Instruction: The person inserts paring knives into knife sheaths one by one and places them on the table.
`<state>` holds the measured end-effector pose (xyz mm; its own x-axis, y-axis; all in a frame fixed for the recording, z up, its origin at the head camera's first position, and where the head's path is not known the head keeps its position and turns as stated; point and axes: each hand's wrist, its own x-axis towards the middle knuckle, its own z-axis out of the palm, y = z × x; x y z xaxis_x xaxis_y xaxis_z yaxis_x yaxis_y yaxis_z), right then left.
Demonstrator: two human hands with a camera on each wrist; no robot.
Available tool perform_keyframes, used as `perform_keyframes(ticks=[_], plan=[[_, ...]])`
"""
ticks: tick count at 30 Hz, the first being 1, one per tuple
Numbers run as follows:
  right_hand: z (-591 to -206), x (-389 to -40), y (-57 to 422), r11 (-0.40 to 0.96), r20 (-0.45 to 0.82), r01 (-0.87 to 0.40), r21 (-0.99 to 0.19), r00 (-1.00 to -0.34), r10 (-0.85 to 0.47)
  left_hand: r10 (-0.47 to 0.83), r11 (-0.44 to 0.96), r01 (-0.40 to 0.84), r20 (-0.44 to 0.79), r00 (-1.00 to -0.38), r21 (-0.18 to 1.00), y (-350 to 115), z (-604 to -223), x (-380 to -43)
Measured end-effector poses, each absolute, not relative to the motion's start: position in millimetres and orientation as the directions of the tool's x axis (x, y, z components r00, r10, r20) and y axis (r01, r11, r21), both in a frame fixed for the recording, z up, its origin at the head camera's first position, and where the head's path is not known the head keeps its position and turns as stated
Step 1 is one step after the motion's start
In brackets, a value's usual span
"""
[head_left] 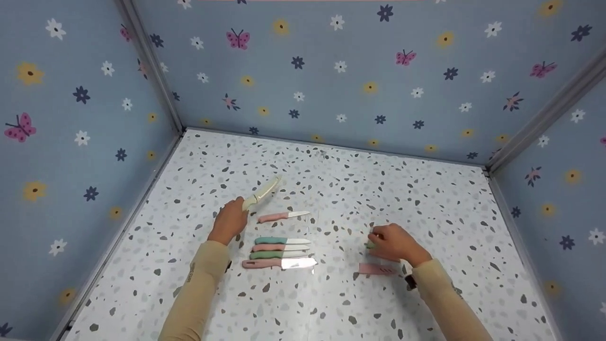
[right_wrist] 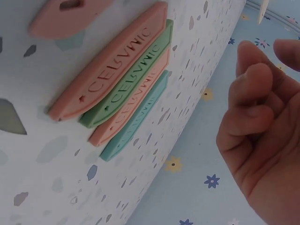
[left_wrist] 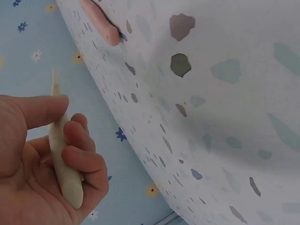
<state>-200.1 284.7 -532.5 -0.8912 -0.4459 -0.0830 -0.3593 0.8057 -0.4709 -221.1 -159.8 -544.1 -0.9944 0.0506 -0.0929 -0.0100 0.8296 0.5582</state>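
My left hand [head_left: 229, 220] grips a cream-handled knife [head_left: 249, 202] by its handle, the pale blade pointing away and to the right. In the left wrist view the thumb and curled fingers wrap the cream handle [left_wrist: 68, 185]. My right hand [head_left: 395, 243] hovers over several blade covers, its fingers loosely bent with nothing visible between them. The right wrist view shows a pink cover [right_wrist: 112, 61], a green cover [right_wrist: 136, 70], a second pink cover [right_wrist: 136, 101] and a teal cover [right_wrist: 140, 119] side by side, marked CERAMIC. My right hand partly hides them in the head view.
Left of centre, a teal knife [head_left: 271, 240], a pink knife [head_left: 269, 247], a green knife [head_left: 266, 255] and a larger pink knife [head_left: 262, 263] lie in a row. A small pink knife [head_left: 273, 217] lies beyond. A slotted pink cover [head_left: 374, 269] sits nearer me. Patterned walls [head_left: 322, 85] enclose the speckled table.
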Motion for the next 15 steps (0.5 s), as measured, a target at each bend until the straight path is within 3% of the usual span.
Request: perform_keyframes(ticks=[7, 15], plan=[[-533.5, -204.1, 295.9, 0.854, -0.140, -0.269, -0.447, -0.921, -0.363, -0.005, 0.832, -0.057, -0.096, -0.995, 0.551, -166.1, -558.5, -228.1], [-535.7, -204.2, 307.6, 0.883, -0.183, -0.221, -0.415, -0.930, -0.319, -0.050, 0.832, -0.149, -0.196, -0.979, 0.534, -173.3, -574.4, -234.4]])
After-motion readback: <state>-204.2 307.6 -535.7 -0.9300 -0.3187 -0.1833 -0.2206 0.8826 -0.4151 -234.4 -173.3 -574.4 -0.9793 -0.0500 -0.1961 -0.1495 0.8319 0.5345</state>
